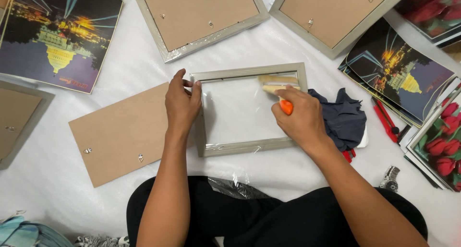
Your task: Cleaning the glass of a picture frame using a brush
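Your frame (pixel 249 148) looks like pale, brushed-finish wood or plastic — which one is unclear — around a glossy, reflective glass pane (pixel 235 110). The brush (pixel 278 86) under your right hand (pixel 300 117) has a light wooden head and an orange plastic grip. The backing board (pixel 120 132) is matt brown fibreboard with small metal clips; the dark cloth (pixel 343 117) is soft and crumpled.

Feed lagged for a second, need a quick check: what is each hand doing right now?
Left hand: fingers resting on the left edge of the open picture frame, steadying it.
Right hand: closed around an orange-handled brush on the frame's glass.
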